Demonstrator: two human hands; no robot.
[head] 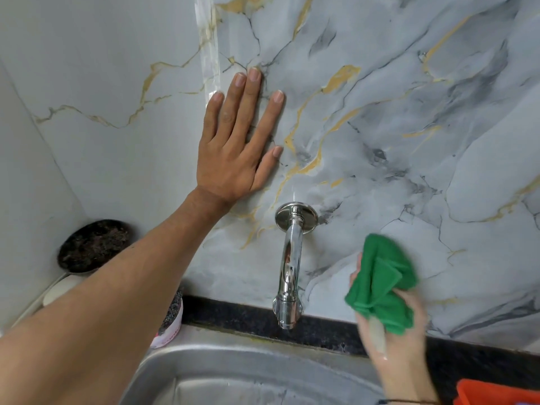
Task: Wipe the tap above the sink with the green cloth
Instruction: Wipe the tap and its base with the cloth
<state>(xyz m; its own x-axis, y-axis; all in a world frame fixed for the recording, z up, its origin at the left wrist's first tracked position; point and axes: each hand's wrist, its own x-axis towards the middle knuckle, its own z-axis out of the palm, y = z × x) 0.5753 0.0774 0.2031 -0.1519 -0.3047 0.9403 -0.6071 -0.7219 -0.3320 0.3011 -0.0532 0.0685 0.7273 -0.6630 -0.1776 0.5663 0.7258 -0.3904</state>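
A shiny chrome tap (289, 264) juts out of the marble wall, its spout pointing down over the steel sink (233, 372). My right hand (394, 334) is blurred and grips a bunched green cloth (380, 285) just to the right of the tap, apart from it. My left hand (236, 141) lies flat on the wall above and left of the tap, fingers spread, holding nothing.
A dark round pan (93, 245) leans in the left corner. A pink tub with a dark scrubber (171, 323) stands by the sink's left rim. A black stone ledge (321, 325) runs behind the sink. An orange container (499, 393) shows at the bottom right.
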